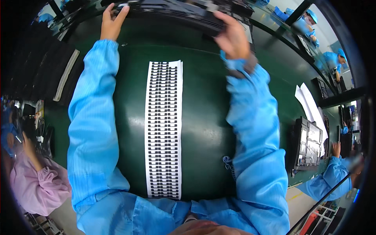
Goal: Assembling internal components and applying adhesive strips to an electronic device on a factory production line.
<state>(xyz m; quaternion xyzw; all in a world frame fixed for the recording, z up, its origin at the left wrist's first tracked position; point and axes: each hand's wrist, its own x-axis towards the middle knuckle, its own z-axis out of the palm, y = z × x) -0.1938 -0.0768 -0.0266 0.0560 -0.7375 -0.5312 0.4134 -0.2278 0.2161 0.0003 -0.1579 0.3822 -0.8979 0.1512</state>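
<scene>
Both my arms reach to the far side of the green table. My left hand (112,22) is closed at the left end of a long black plastic frame (168,15), with thumb and forefinger at its edge. At the other end, my right hand (234,37) grips the same frame, slightly smeared by motion. The frame's far side is cut off by the top of the picture. Between my forearms lies a white sheet (163,129) bearing rows of small black adhesive pieces; a few spots at its top right are bare.
Black padded strips (39,66) are stacked at the left. On the right lie a black framed part (309,143) and white sheets (307,103). A coiled blue cord (228,162) sits by my right arm. Co-workers sit on both sides, one in a pink sleeve (43,184).
</scene>
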